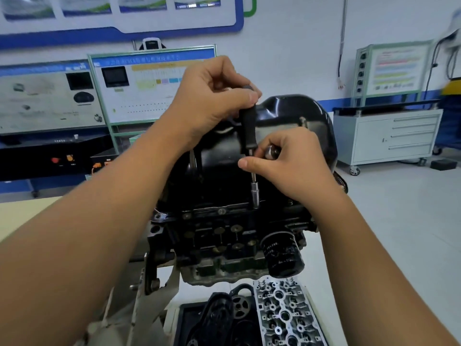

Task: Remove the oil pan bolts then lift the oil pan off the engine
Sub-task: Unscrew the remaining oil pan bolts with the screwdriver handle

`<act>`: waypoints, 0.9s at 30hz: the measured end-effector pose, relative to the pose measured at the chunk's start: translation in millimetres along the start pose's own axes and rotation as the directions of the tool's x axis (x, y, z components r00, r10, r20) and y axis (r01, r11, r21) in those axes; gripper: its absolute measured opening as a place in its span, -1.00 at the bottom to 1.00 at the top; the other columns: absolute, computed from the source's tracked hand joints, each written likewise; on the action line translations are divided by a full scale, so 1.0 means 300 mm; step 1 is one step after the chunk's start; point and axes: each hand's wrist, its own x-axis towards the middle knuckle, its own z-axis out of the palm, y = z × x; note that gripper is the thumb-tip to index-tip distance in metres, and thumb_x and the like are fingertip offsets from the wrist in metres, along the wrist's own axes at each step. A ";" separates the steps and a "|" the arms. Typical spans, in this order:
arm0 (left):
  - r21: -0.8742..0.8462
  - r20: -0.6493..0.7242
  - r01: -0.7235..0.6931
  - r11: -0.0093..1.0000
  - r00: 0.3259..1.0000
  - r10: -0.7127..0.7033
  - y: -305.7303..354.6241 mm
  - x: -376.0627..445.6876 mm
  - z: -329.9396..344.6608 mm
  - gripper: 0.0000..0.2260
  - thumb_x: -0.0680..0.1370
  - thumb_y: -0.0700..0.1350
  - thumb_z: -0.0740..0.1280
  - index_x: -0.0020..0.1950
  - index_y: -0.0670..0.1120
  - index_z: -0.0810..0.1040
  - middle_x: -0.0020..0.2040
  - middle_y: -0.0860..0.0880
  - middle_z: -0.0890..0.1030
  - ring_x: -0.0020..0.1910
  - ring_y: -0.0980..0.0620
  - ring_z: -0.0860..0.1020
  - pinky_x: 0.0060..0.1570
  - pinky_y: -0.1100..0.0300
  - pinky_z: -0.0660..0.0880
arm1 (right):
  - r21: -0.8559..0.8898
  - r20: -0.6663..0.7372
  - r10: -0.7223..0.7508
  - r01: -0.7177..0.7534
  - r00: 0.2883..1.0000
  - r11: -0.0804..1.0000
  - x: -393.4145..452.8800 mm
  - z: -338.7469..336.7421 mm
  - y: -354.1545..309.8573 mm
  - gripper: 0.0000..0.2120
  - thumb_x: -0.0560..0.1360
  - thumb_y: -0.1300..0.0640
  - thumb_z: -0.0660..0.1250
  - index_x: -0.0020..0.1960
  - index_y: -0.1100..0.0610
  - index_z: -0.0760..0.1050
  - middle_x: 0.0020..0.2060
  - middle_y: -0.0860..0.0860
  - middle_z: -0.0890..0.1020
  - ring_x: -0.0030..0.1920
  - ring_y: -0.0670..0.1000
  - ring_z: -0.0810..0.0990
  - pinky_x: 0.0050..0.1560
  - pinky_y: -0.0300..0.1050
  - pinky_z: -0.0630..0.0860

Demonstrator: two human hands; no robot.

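Observation:
A black oil pan (pixel 294 116) sits on top of an upturned engine block (pixel 224 240). A socket driver (pixel 248 128) with a black handle stands upright, its socket (pixel 255 196) seated on a bolt at the pan's near flange. My left hand (pixel 212 98) grips the top of the handle. My right hand (pixel 289 163) pinches the metal shaft below the handle and holds a small shiny round part (pixel 272 151) in its fingers. Two other flange bolts (pixel 221 211) show to the left of the socket.
A black oil filter (pixel 284 255) sticks out of the block's near side. Below it lie a cylinder head (pixel 284 315) and a black tray (pixel 199 325) of parts. Training boards (pixel 149 83) stand behind, and a grey drawer cabinet (pixel 391 136) at the right.

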 end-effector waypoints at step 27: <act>-0.191 0.539 0.025 0.981 0.838 0.084 -0.038 0.061 -0.075 -0.68 0.59 -0.03 0.39 0.31 -0.11 0.56 0.18 -0.19 0.68 -0.36 0.11 0.49 -0.29 0.29 0.46 | 0.151 0.091 -0.033 0.019 0.995 0.988 -0.038 0.017 0.041 -0.72 0.51 0.15 0.53 -0.31 0.16 0.55 -0.54 0.08 0.43 -0.48 -0.14 0.32 -0.36 -0.27 0.30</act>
